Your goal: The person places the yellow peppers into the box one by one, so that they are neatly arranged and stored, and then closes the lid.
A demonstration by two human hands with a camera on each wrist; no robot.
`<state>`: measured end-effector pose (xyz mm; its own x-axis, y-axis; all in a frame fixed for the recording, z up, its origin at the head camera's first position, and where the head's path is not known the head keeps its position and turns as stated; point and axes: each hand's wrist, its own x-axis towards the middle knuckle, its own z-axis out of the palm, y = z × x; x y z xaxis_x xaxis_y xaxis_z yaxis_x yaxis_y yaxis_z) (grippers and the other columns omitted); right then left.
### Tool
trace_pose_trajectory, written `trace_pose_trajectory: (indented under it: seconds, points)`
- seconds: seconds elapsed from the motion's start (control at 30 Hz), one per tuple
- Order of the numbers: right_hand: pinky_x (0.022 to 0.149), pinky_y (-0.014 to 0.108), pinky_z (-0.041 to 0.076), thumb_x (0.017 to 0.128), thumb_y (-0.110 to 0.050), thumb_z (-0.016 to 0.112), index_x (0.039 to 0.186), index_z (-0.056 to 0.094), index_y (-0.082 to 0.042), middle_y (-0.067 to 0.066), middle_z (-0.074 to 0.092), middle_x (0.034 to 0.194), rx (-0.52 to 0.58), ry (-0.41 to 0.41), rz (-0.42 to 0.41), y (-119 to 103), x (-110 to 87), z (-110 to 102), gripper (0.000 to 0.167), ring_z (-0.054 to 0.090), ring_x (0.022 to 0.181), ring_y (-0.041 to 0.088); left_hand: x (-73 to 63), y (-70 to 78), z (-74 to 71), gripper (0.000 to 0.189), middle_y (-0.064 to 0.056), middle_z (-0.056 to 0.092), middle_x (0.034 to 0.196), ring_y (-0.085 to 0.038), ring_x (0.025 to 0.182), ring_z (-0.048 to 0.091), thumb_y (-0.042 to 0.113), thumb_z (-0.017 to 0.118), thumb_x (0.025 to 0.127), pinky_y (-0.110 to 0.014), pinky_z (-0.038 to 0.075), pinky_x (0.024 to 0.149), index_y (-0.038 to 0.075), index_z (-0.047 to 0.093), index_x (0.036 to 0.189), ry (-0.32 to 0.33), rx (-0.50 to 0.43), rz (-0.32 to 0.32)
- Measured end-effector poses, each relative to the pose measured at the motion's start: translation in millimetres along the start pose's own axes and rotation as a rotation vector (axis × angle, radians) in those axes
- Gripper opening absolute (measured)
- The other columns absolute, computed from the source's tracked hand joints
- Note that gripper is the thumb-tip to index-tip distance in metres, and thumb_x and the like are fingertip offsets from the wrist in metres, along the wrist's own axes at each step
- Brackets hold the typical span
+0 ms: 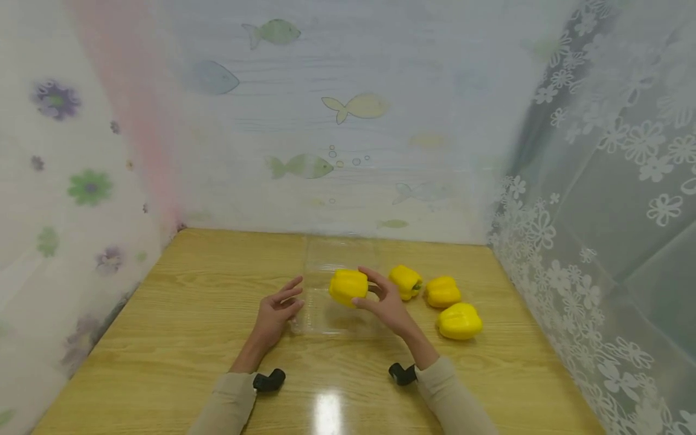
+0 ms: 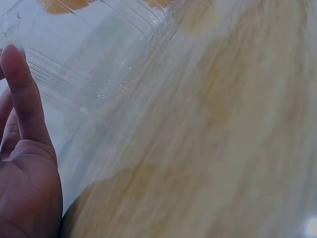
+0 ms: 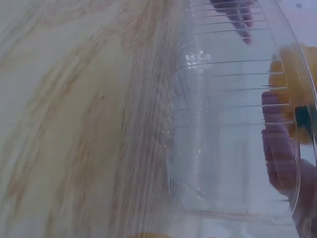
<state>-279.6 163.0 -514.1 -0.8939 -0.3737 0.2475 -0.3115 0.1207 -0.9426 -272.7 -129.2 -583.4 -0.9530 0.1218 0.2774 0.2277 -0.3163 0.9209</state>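
Observation:
Over the clear plastic container (image 1: 322, 320), my right hand (image 1: 390, 307) grips a yellow bell pepper (image 1: 348, 286) between thumb and fingers. The pepper's green stem end faces the palm. In the right wrist view, the pepper (image 3: 287, 74) and hand (image 3: 277, 144) show through or past the container's clear wall (image 3: 223, 144). My left hand (image 1: 274, 315) is at the container's left edge, its fingers extended and loosely spread. The left wrist view has that hand (image 2: 27, 168) beside the ribbed corner of the container (image 2: 119, 54), with a fingertip close to its wall.
Three more yellow bell peppers lie right of the container: one by its edge (image 1: 405, 282), another farther right (image 1: 443, 292), a third nearer me (image 1: 460, 321). A clear lid (image 1: 341, 251) extends behind the container. Patterned curtains (image 1: 326, 199) border the wooden table (image 1: 179, 326).

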Motion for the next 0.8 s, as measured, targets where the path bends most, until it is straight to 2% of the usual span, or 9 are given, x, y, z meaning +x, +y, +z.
trace_pose_trajectory:
  seconds: [0.2,0.47,0.67,0.8]
  points:
    - [0.097,0.041,0.054,0.091,-0.007,0.076,0.152,0.048,-0.022,0.011,0.049,0.15,-0.008,-0.006,0.03,1.6,5.2,5.1,0.068,0.055,0.127,0.035,-0.8,0.2,0.3,0.047,-0.023,0.04,0.158,-0.004,0.078,0.059,-0.004,0.069,0.093,-0.016,0.048,0.054,-0.025,0.05,0.131,-0.004,0.008,-0.011]
    - [0.102,0.048,0.051,0.091,-0.007,0.077,0.153,0.047,-0.018,0.015,0.048,0.152,-0.019,0.003,0.058,4.1,12.2,11.1,0.07,0.053,0.13,0.038,-2.7,0.5,0.0,0.049,-0.021,0.042,0.158,-0.004,0.079,0.059,-0.002,0.07,0.093,-0.015,0.049,0.055,-0.024,0.051,0.132,0.009,0.023,-0.023]
    - [0.093,0.04,0.057,0.089,-0.018,0.081,0.151,0.05,-0.019,0.01,0.053,0.149,-0.072,0.014,0.093,3.7,18.8,18.4,0.069,0.059,0.124,0.033,-1.3,-0.6,-1.9,0.049,-0.02,0.041,0.158,-0.004,0.079,0.058,-0.002,0.069,0.094,-0.015,0.047,0.055,-0.024,0.05,0.133,0.01,0.022,-0.014]
    - [0.09,0.038,0.058,0.09,-0.015,0.079,0.151,0.05,-0.018,0.011,0.051,0.149,-0.064,-0.014,0.105,7.2,24.9,23.2,0.068,0.058,0.124,0.036,0.4,-1.3,-2.5,0.05,-0.02,0.041,0.158,-0.004,0.079,0.057,-0.002,0.07,0.094,-0.014,0.047,0.055,-0.025,0.048,0.133,0.002,0.003,-0.015]
